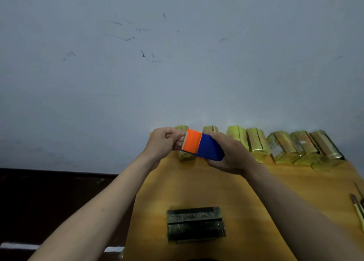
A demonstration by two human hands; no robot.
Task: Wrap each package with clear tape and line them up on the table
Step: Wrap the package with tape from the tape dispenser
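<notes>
Both hands are raised above the far part of the yellow wooden worktop (246, 191), sharing an orange-and-blue tape dispenser (202, 146). The right hand (234, 156) has its grip wrapped round the blue body from below and behind; the left hand (163, 142) has its grip curled at the orange end, fingertips pinched at the pale strip of clear tape (182, 141) at the mouth. Along the back edge, against the scuffed grey wall (177, 63), a row of glossy yellow-gold packages (285, 146) stands side by side, blocky and shiny, some partly hidden behind the hands. Near the front, well apart from that row, a dark flat rectangular package (196, 224) lies alone, its film wrinkled and banded with darker strips. Bare wood lies open between it and the row, and to its right. The worktop's left edge runs diagonally beside dark floor (59, 197). At the right edge, thin stick-like tools (357, 207) lie, too cropped to identify.
</notes>
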